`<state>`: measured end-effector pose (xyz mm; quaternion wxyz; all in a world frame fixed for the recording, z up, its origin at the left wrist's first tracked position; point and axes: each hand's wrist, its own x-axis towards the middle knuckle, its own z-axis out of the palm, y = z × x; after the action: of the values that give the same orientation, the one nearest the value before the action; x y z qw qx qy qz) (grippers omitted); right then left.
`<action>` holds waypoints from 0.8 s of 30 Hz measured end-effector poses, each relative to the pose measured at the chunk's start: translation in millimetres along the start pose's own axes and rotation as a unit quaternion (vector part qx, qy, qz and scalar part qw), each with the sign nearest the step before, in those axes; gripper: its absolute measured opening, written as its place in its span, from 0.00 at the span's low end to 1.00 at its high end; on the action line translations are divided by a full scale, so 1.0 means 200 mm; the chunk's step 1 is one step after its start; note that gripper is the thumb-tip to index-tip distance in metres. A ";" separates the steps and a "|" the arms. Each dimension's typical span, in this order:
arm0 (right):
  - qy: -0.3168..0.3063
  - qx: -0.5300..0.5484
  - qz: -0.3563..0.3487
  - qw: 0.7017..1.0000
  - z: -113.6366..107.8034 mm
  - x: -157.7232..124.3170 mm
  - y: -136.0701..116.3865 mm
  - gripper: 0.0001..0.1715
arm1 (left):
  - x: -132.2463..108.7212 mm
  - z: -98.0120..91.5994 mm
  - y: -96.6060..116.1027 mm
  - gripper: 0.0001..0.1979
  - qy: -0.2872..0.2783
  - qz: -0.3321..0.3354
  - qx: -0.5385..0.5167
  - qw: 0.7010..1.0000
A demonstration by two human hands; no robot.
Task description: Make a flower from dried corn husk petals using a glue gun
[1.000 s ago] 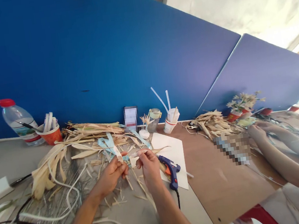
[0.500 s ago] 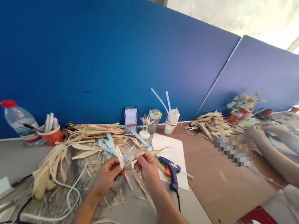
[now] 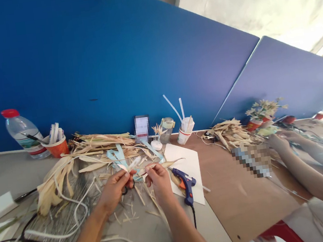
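Above the littered table, my left hand (image 3: 115, 188) is closed in a pinch on a small pale piece of corn husk (image 3: 123, 167) whose tip sticks up past the fingers. A whitish translucent strip (image 3: 134, 163) rises beside it; whether the same fingers hold it I cannot tell. My right hand (image 3: 160, 182) sits a short way to the right, thumb and forefinger pressed together at a thin husk strip, mostly hidden by the fingers. Behind both hands lies light blue ribbon (image 3: 118, 157). A blue glue gun (image 3: 187, 187) rests right of my right hand, partly on a white sheet (image 3: 194, 162).
Dried corn husks (image 3: 104, 139) are heaped along the blue partition (image 3: 83, 67). At left stand a water bottle (image 3: 26, 134) and a red cup (image 3: 58, 148) of sticks. White cord (image 3: 78, 203) crosses wires. A co-worker's arms (image 3: 307, 165) reach in at right.
The pale husk piece in my left hand has tilted from upright to leaning left, and the whitish strip now shows beside it. My right hand has barely moved.
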<state>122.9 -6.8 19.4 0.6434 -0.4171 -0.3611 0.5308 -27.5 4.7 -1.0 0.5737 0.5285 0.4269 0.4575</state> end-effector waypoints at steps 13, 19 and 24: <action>-0.009 0.008 0.018 1.000 0.01 0.00 0.01 0.08 | 0.01 0.03 0.01 0.12 0.000 0.003 0.014 1.000; -0.013 0.006 0.026 1.000 0.00 0.00 0.02 0.08 | 0.02 0.05 -0.03 0.10 0.007 0.018 -0.021 1.000; -0.015 0.001 0.026 1.000 -0.01 0.00 0.01 0.09 | 0.03 0.04 -0.07 0.10 -0.018 0.012 -0.034 0.999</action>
<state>123.5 -6.7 16.7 0.6241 -0.4182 -0.3590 0.5538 -18.0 8.7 -13.8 0.5936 0.5222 0.3944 0.4685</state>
